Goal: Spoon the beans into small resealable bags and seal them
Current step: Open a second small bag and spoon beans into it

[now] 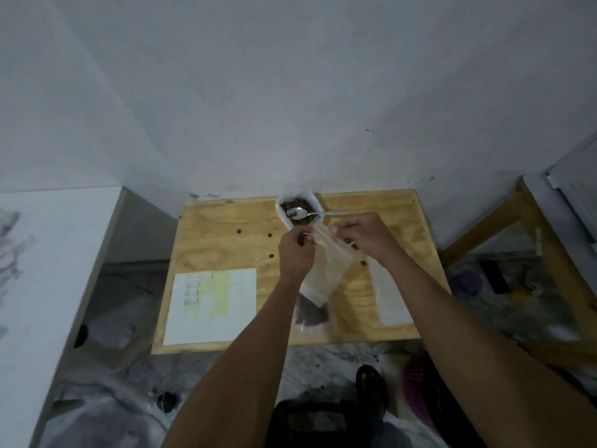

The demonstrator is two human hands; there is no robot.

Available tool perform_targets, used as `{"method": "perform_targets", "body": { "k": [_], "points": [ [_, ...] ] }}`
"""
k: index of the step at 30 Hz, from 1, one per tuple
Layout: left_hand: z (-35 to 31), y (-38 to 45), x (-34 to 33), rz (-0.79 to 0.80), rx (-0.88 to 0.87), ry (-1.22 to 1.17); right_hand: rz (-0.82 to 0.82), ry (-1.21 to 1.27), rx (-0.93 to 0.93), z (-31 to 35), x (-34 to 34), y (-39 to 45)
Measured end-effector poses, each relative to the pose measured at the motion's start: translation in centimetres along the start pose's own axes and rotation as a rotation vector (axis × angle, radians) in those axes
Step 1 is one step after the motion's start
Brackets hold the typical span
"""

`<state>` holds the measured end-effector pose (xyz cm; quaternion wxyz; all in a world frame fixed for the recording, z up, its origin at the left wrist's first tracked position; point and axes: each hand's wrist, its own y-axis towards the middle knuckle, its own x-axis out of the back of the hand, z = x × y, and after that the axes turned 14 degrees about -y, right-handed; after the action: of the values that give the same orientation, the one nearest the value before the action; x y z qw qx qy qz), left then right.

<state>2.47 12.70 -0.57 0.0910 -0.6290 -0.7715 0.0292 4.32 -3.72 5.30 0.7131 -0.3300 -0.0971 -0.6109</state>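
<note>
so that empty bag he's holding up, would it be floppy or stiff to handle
Probably floppy: the empty bag hangs limp from both hands, left hand and right hand, pinching its top. Likely very light, being thin clear film. Possibly slippery, given that smooth plastic.

No legible text anywhere. Paper sheet [211, 307] on counter [226, 227] carries printed blocks, too blurred to read.

**What you cannot make out here**

Your left hand [295, 250] and right hand [361, 236] cover the mouth of the empty resealable bag [326, 270], so its seal is hidden. That bag overlaps the filled bag [311, 313], which is blurred. The printing on the paper sheet [210, 307] is too small to read. Your forearms run off the bottom edge.
</note>
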Motion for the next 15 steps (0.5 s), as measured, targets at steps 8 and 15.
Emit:
{"method": "perform_targets", "body": {
  "k": [8, 15],
  "points": [
    [0.5, 0.7, 4.6, -0.035, 0.027, 0.019, 0.051, -0.260, 0.123, 3.0, -4.2, 0.2],
    [-0.4, 0.2, 5.4, -0.189, -0.122, 0.046, -0.093, -0.236, 0.111, 3.8, -6.3, 0.5]
  ]
}}
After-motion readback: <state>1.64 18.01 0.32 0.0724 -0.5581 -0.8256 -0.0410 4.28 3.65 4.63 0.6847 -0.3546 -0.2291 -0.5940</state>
